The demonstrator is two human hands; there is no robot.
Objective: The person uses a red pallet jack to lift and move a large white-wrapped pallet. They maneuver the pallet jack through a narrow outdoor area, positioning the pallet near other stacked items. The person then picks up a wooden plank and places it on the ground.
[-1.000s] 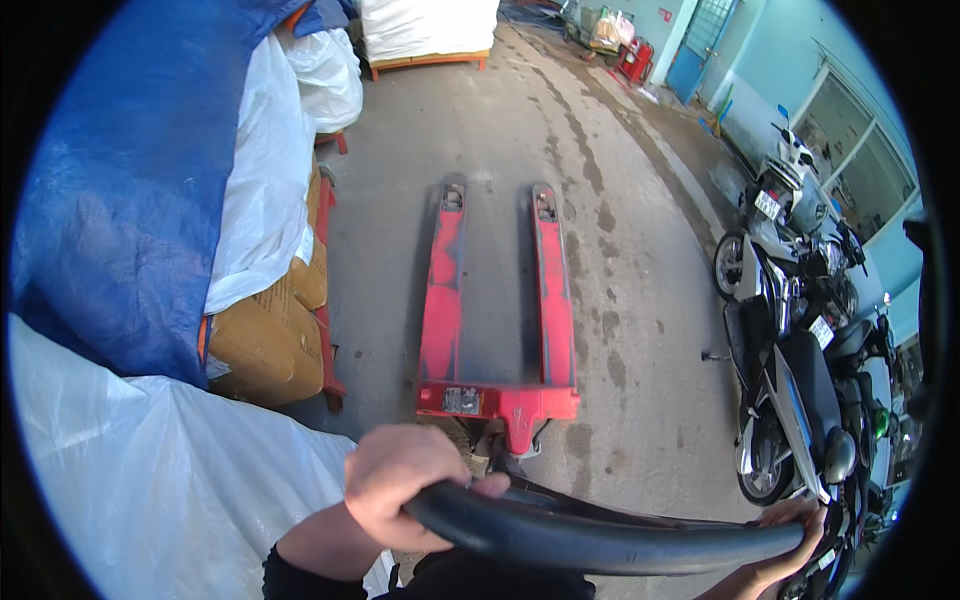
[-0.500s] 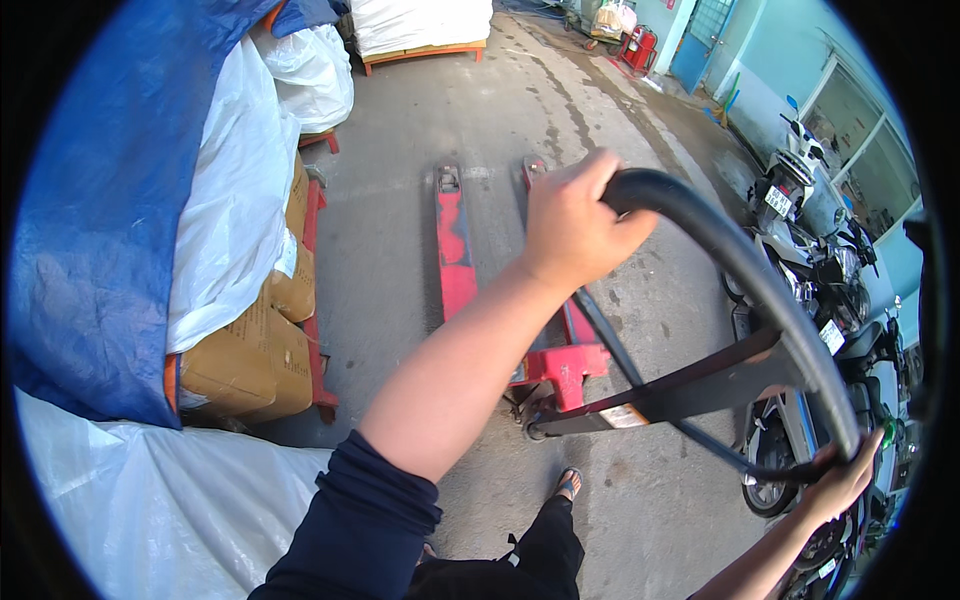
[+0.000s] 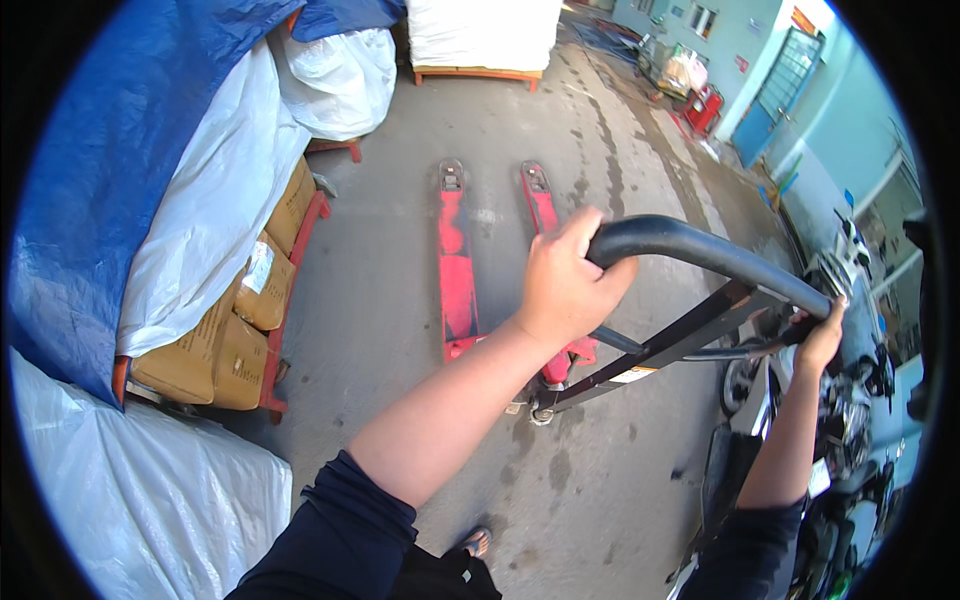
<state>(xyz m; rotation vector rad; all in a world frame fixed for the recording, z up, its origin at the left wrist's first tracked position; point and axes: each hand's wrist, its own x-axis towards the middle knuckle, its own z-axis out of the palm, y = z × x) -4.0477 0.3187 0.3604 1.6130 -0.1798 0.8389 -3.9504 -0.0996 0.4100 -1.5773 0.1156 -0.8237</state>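
Observation:
Both my hands hold the black loop handle (image 3: 710, 252) of a red pallet jack (image 3: 458, 275). My left hand (image 3: 575, 275) is wrapped round the handle's left corner, fingers closed. At the opposite corner, my right hand (image 3: 822, 338) grips the bar with its arm stretched out to the right. From the handle a dark tow bar (image 3: 660, 348) slants down to the jack's base near my feet. The jack's two worn red forks point away from me along the concrete floor, with no load on them.
Cartons (image 3: 240, 365) on a red pallet (image 3: 295, 290) stand at left under white sheeting (image 3: 215, 190) and a blue tarp (image 3: 110, 200). Ahead sits a white-wrapped load (image 3: 482, 35). Parked motorbikes (image 3: 850, 420) line the right wall; a red fire extinguisher (image 3: 704, 108) stands near a blue door (image 3: 780, 95).
The handle has swung so its right end is higher and farther forward, my right hand moving up with it. The view has turned slightly left, and my feet have shifted.

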